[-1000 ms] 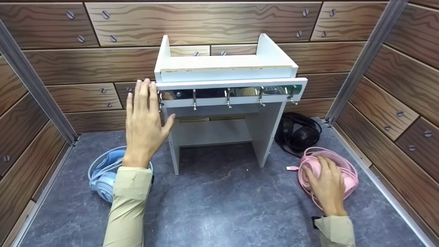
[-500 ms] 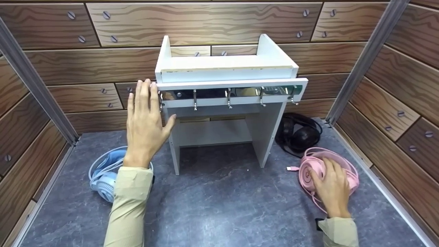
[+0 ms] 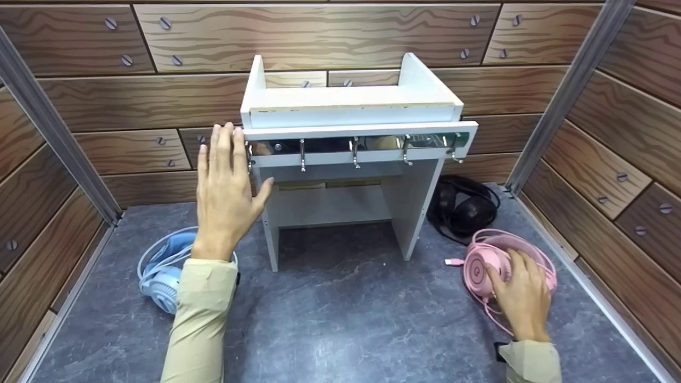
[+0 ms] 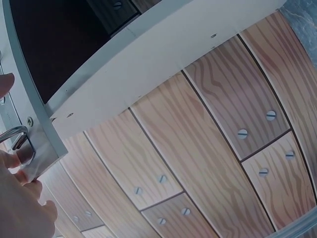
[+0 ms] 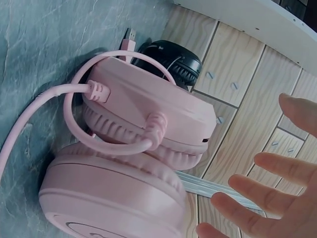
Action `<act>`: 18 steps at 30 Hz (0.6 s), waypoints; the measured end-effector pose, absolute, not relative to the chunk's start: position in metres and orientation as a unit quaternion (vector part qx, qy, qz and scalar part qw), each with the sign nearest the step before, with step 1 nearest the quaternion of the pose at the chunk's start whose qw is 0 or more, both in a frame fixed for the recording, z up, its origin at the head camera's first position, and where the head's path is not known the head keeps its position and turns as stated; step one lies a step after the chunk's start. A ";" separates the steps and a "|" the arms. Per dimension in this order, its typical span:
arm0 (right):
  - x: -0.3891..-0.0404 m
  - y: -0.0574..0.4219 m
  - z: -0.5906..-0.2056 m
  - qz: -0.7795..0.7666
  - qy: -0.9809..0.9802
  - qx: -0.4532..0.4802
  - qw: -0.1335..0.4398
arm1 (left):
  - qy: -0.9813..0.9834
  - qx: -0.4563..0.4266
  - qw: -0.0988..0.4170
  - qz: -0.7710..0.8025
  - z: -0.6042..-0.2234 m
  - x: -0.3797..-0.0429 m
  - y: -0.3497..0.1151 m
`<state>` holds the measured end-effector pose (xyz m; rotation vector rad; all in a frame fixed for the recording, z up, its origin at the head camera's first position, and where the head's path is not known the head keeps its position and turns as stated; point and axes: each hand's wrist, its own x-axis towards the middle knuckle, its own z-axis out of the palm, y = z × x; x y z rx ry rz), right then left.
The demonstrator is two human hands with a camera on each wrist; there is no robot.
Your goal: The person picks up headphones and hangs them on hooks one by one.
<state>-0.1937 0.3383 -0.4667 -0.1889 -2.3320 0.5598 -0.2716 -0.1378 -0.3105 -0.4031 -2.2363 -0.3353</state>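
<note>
My left hand [image 3: 222, 197] lies with straight fingers against the left end of a white hook rail [image 3: 330, 128]. The rail carries several metal hooks [image 3: 355, 153] and is fixed across the front of a small white shelf unit [image 3: 351, 96]. In the left wrist view my fingers [image 4: 25, 203] are right at the rail's end, beside a hook [image 4: 17, 134]. My right hand [image 3: 524, 292] hovers over a pink headset [image 3: 484, 268] on the right, fingers spread and relaxed. The right wrist view shows those fingers [image 5: 267, 198] apart from its pink ear cups [image 5: 114, 193].
A light blue headset [image 3: 162, 282] lies left, partly behind my left forearm. Black headphones [image 3: 468, 213] rest beside the shelf's right side panel. The pink cable's USB plug [image 3: 454, 261] points left on the grey floor [image 3: 340, 319]. Wood-patterned walls [image 3: 319, 32] enclose the back and sides.
My right hand has drawn back slightly to the right and toward me, uncovering more of the pink headset's left ear cup. The left hand stays in place.
</note>
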 end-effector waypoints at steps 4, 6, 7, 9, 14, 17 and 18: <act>-0.193 0.340 -0.467 0.220 -0.903 -0.082 0.360 | -0.888 -0.159 0.410 -0.131 -0.311 -0.272 -0.138; -0.193 0.341 -0.467 0.224 -0.902 -0.088 0.358 | -0.889 -0.160 0.409 -0.131 -0.311 -0.271 -0.138; -0.193 0.341 -0.467 0.226 -0.902 -0.091 0.357 | -0.889 -0.160 0.408 -0.131 -0.311 -0.271 -0.138; -0.192 0.342 -0.468 0.230 -0.902 -0.100 0.352 | -0.890 -0.159 0.406 -0.132 -0.311 -0.271 -0.138; -0.190 0.345 -0.470 0.232 -0.900 -0.115 0.349 | -0.892 -0.158 0.403 -0.132 -0.310 -0.271 -0.138; -0.190 0.347 -0.472 0.233 -0.898 -0.119 0.354 | -0.891 -0.159 0.405 -0.133 -0.310 -0.271 -0.138; -0.190 0.348 -0.473 0.234 -0.897 -0.120 0.355 | -0.890 -0.160 0.405 -0.132 -0.311 -0.271 -0.138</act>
